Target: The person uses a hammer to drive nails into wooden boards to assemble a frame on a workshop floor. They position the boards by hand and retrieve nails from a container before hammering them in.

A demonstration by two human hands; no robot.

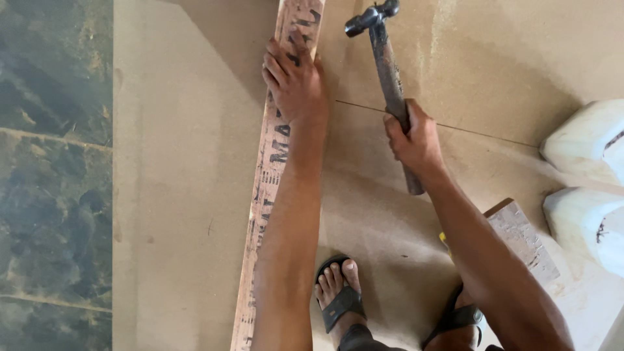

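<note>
Tan fibreboard sheets (195, 162) cover the floor where a person crouches over a long, narrow wooden strip (270, 175) with dark lettering stamped along it. The strip runs from the near edge of the frame to the far edge, left of centre. The left hand (296, 81) lies flat on its far part, fingers extended and close together, pressing it down onto the board. The right hand (413, 140) is wrapped around the shaft of a ball-peen hammer (389, 71), fingers closed tight about the handle; the steel head hangs above the board just right of the strip, apart from it. No nail can be made out in the strip, so how much hammering is done cannot be told; the strip looks placed and steadied, with the blow itself not yet landed. Sandalled feet (338, 292) stand near. A wooden block (520, 237) lies at right, beyond it two white containers (585, 140). Dark green stone floor (52, 162) shows at left.
</note>
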